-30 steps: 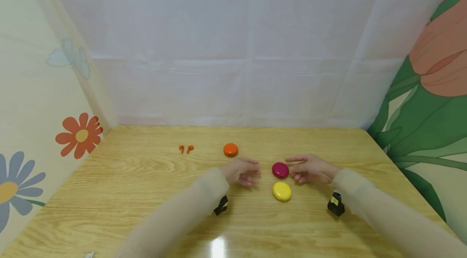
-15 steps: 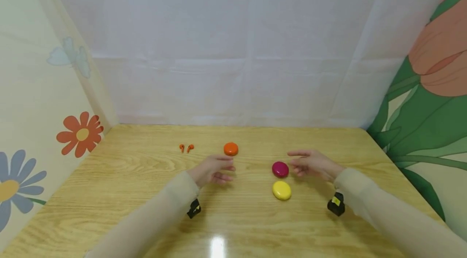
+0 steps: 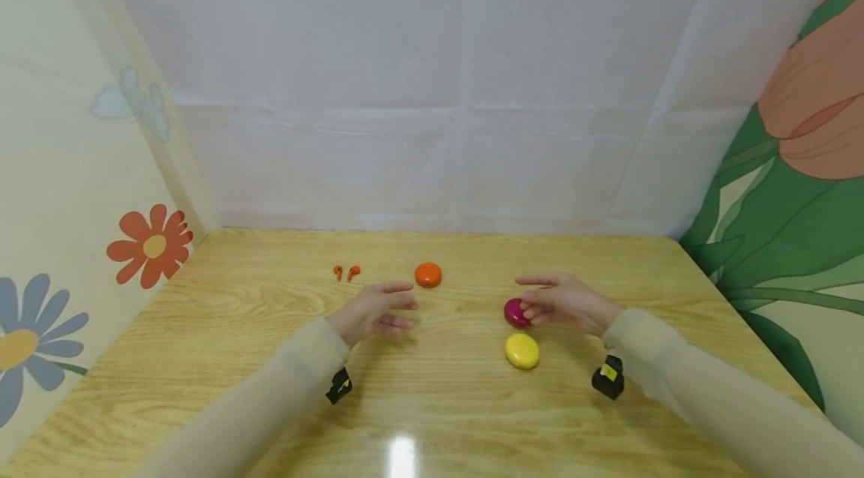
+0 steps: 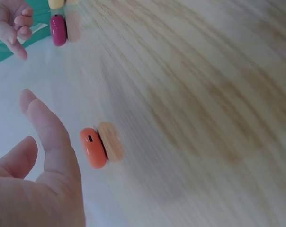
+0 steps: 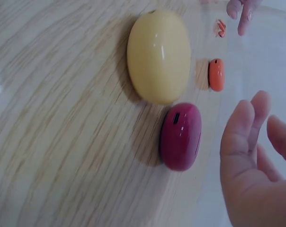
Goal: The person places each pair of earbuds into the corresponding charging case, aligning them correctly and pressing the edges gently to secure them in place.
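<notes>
My left hand (image 3: 376, 311) hovers over the left-middle of the table, fingers loosely extended and holding nothing. Beyond its fingertips lies an orange earbud case (image 3: 428, 275), whose dark charging port faces the left wrist camera. My right hand (image 3: 565, 302) hangs above a magenta earbud case (image 5: 181, 137); its relaxed fingers overlap the case in the head view, while the right wrist view shows them apart from it. Nearer the body sits a rounded yellow case (image 3: 522, 351), close beside the magenta one. Two orange earbuds (image 3: 347, 272) lie side by side to the left of the orange case.
The wood-grain table (image 3: 432, 403) reaches back to a white cloth (image 3: 432, 88). Flower-printed panels stand at the left and right sides. A small black device (image 3: 609, 379) is worn under each wrist.
My left hand has moved left, away from the magenta and yellow cases. The right hand has shifted slightly left, over the magenta case. The cases and earbuds stay in place.
</notes>
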Demonstrator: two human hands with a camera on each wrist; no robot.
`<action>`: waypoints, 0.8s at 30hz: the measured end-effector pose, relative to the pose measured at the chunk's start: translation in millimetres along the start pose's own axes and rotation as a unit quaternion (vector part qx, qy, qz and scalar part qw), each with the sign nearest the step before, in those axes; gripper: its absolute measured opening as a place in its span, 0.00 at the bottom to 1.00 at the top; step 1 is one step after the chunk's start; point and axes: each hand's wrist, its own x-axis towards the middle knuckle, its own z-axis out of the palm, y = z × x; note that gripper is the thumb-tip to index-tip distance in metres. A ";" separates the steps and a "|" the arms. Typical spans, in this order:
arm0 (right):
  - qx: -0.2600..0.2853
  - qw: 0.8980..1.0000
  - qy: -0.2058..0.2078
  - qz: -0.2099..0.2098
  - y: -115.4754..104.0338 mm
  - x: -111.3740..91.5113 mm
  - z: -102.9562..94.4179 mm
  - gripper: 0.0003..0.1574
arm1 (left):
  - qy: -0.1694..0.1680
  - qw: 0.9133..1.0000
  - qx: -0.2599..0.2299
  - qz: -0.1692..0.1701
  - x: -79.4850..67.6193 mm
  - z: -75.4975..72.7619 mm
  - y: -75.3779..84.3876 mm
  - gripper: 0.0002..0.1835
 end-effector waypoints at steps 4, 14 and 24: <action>0.006 1.000 0.000 -0.002 -2.0 3.3 9.0 0.35 | -0.007 1.000 0.000 0.009 -1.0 -5.2 0.7 0.26; 0.005 1.000 0.014 0.002 -12.2 15.5 28.2 0.35 | 0.004 1.000 -0.012 0.005 1.9 -13.6 0.8 0.26; 0.030 0.999 0.022 -0.004 -15.2 28.7 49.6 0.35 | 0.027 0.999 -0.043 -0.007 12.3 -17.3 3.6 0.30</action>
